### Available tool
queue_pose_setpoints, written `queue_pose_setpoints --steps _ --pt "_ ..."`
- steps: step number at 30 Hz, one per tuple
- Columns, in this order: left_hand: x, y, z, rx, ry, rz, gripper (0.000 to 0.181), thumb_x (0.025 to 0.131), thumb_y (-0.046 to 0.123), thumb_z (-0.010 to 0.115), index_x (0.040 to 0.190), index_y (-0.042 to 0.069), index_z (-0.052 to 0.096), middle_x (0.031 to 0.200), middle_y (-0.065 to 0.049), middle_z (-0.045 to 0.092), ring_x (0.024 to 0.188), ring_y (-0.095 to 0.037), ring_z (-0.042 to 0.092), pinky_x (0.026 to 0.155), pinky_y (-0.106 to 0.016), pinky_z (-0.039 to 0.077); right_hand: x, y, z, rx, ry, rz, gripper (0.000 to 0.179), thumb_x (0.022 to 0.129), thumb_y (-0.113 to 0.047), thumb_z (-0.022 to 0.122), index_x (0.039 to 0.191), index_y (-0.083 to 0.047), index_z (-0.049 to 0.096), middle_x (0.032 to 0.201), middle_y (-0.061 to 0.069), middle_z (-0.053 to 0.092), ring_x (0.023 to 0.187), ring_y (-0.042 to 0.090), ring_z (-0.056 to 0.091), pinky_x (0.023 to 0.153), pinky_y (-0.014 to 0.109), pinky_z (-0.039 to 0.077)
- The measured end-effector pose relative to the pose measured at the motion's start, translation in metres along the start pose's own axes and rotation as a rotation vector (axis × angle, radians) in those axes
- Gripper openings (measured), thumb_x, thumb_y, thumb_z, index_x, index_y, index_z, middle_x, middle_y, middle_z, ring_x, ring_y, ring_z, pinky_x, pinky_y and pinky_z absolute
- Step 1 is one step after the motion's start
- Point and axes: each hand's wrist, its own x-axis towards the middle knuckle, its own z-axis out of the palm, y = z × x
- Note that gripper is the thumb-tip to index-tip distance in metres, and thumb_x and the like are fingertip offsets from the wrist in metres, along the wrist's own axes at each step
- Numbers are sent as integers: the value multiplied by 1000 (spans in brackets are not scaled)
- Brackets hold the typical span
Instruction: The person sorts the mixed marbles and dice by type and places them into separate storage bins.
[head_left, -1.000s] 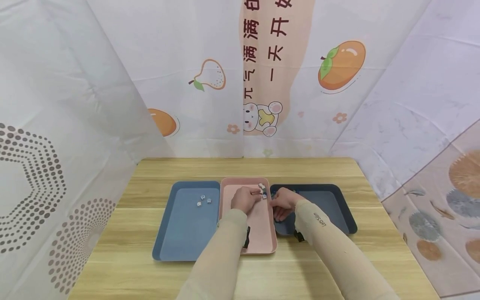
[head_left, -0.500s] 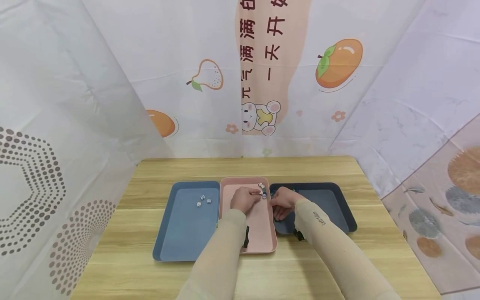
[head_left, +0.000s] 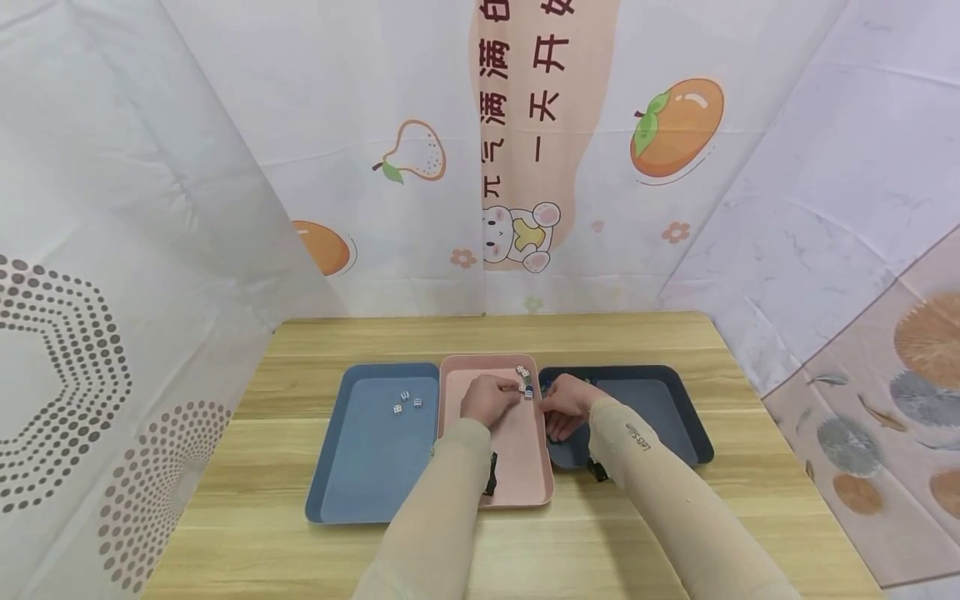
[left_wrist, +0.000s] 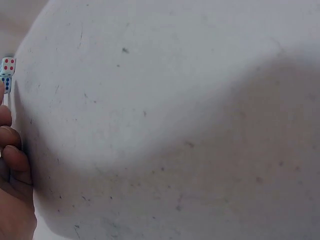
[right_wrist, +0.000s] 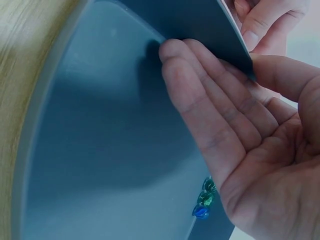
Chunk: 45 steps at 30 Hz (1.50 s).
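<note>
My left hand [head_left: 486, 400] reaches over the pink tray [head_left: 519, 479], its forefinger and thumb at a small white die [head_left: 522, 387]. In the left wrist view its lower fingers are curled, and a fingertip overlaps a die [left_wrist: 8, 66] with red and blue pips. More dice [head_left: 522, 369] and a small blue piece lie in a row along that tray's back right side. My right hand [head_left: 567, 406] grips the near wall of the dark blue tray [right_wrist: 100, 125], thumb outside, fingers inside. Green and blue glass beads [right_wrist: 205, 199] lie inside, beside the palm.
A lighter blue tray [head_left: 367, 467] with 3 dice [head_left: 398, 409] stands at the left. All three trays stand side by side on the wooden table [head_left: 247, 467]. A printed curtain [head_left: 360, 75] hangs behind the table and at both sides.
The head view has shifted slightly. Both hands stay nearly where they were, and the dice in the left tray have not moved.
</note>
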Motion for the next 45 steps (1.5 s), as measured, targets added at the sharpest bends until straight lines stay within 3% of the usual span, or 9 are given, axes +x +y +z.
queue_pose_setpoints --steps 10,15,23,32,39,45 --pt "-5 7 -2 42 -33 -35 34 91 24 78 125 26 75 124 2 73 109 -20 69 87 -40 56 -4 -2 1 -3 0 -15 30 101 -16 61 85 5 76 76 20 74 66 30 75 65 42 63" --pt "-7 11 -2 92 -51 -53 29 90 26 79 120 28 78 115 7 76 102 -15 70 84 -37 57 -4 -2 1 -4 -6 -16 31 100 -16 61 85 6 76 75 20 74 66 29 75 65 42 63" --pt "-7 12 1 187 -31 -28 22 88 30 81 110 31 82 106 12 77 86 -9 68 80 -35 55 -4 -1 1 -4 -6 -17 31 101 -17 61 86 6 77 75 19 74 65 28 75 65 41 63" --pt "-6 11 2 218 -34 -24 18 89 29 81 107 30 83 100 13 77 79 -7 64 76 -33 54 -4 -2 2 -10 10 -10 32 101 -17 62 83 5 77 75 20 74 66 29 75 65 41 63" --pt "-5 3 -6 77 -52 66 18 87 19 82 105 19 84 105 2 78 88 -12 68 76 -33 57 -5 -2 3 -13 13 -12 32 100 -17 62 83 6 76 75 20 74 66 29 75 65 41 63" --pt "-5 -6 -28 13 -117 106 18 86 19 82 104 17 83 102 -1 76 84 -11 66 71 -29 57 -5 -2 3 -15 24 -6 32 101 -17 62 82 4 76 75 19 74 67 30 75 65 41 63"
